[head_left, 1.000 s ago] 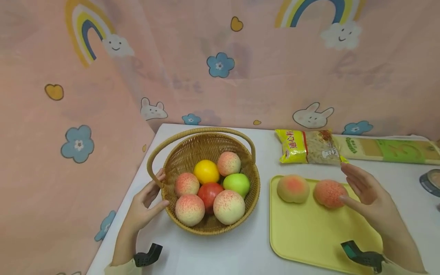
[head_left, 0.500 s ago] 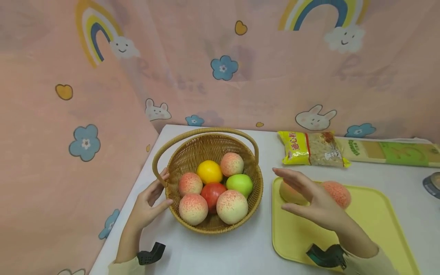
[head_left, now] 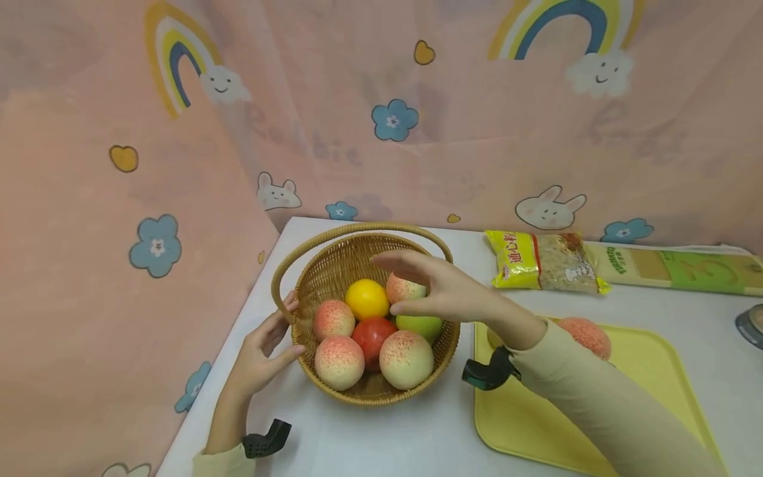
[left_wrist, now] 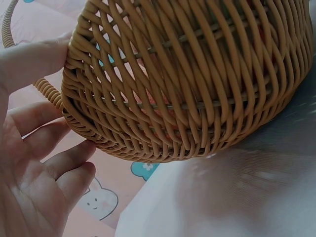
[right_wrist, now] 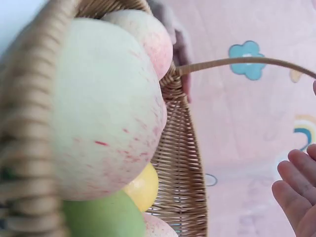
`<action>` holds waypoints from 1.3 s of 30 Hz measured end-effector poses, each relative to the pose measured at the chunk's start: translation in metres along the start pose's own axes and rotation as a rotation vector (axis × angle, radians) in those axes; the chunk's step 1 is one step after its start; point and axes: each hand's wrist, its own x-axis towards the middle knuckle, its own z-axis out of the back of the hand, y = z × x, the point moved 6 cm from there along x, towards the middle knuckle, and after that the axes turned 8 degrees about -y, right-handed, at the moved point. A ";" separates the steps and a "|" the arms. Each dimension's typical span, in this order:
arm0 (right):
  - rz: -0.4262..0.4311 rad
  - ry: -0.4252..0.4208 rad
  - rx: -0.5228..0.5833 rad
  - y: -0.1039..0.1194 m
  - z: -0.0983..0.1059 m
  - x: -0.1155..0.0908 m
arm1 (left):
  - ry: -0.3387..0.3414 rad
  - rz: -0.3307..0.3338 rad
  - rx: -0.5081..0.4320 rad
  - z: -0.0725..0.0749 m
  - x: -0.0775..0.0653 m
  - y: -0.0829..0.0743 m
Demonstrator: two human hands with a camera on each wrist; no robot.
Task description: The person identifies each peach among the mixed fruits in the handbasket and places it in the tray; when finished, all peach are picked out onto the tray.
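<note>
A wicker basket (head_left: 372, 400) with an arched handle holds several peaches (head_left: 339, 362), a yellow fruit (head_left: 367, 299), a red fruit (head_left: 373, 342) and a green fruit (head_left: 426, 328). At its left side, my left hand (head_left: 253, 361) touches the rim with relaxed fingers and thumb. Seen by the left wrist camera, its fingertips (left_wrist: 84, 173) lie along the outer rim near the handle's foot. My right hand (head_left: 450, 288) hovers over the basket's right part, thumb apart from extended fingers, nothing between them. It partly covers a peach and the green fruit.
To the right lies a yellow tray (head_left: 530, 417) with a pinkish peach (head_left: 587, 336); a second fruit there is mostly hidden behind my right wrist. Behind it lie a bag of pasta (head_left: 545, 262) and a long green-and-tan packet (head_left: 685, 268). A round dark-rimmed container (head_left: 751, 324) sits far right.
My right hand has swept left from over the tray to above the basket. My left hand stays at the basket's side. The head view has shifted slightly.
</note>
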 end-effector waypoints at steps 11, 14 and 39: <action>-0.017 0.117 -0.070 -0.015 -0.020 0.062 | -0.009 0.001 0.023 0.000 0.000 0.000; -0.064 0.170 -0.035 -0.024 -0.030 0.073 | -0.011 0.001 0.023 0.001 0.000 0.000; -0.221 0.654 -0.114 -0.058 -0.078 0.105 | 0.002 0.016 0.014 0.000 0.003 -0.002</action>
